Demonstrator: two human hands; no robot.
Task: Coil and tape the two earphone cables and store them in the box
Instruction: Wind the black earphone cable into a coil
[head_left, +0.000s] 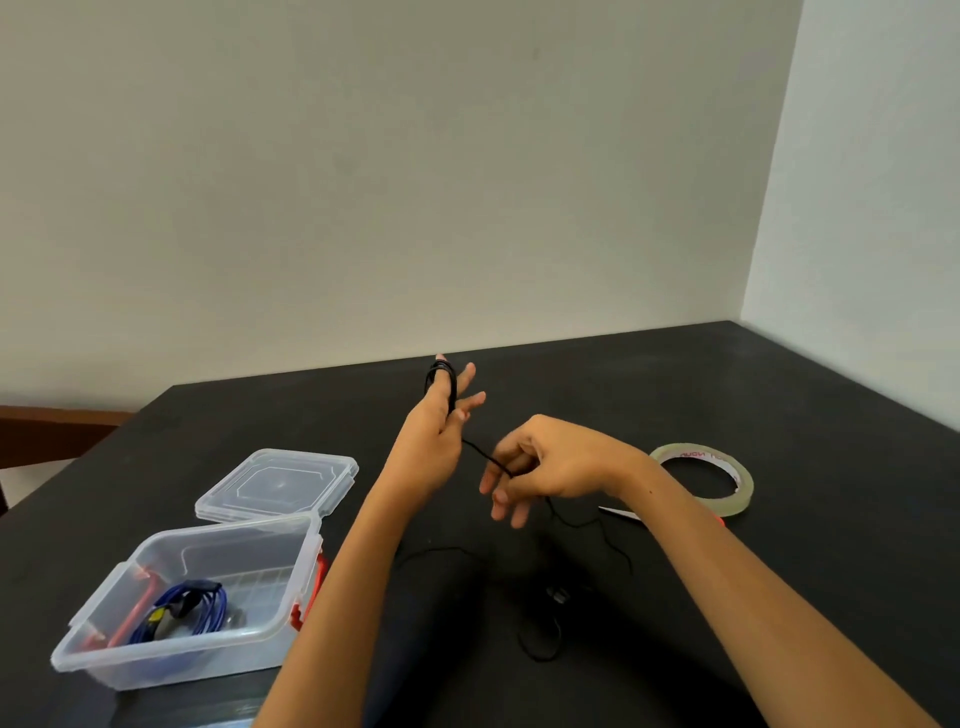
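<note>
My left hand (436, 441) is raised over the middle of the table with its fingers straight, and several loops of the black earphone cable (442, 382) are wound round them. A taut strand runs from there down to my right hand (540, 465), which pinches it between thumb and forefinger. The rest of that cable lies loose on the dark table in front of me, hard to make out. The blue earphone cable (200, 610) lies coiled inside the clear plastic box (171, 660) at the near left.
The box's clear lid (278, 483) lies flat behind it. A roll of clear tape (701, 478) sits right of my right wrist, with a white-tipped tool (621, 513) partly hidden under that arm. Walls close off the black table (779, 415) at the back and right.
</note>
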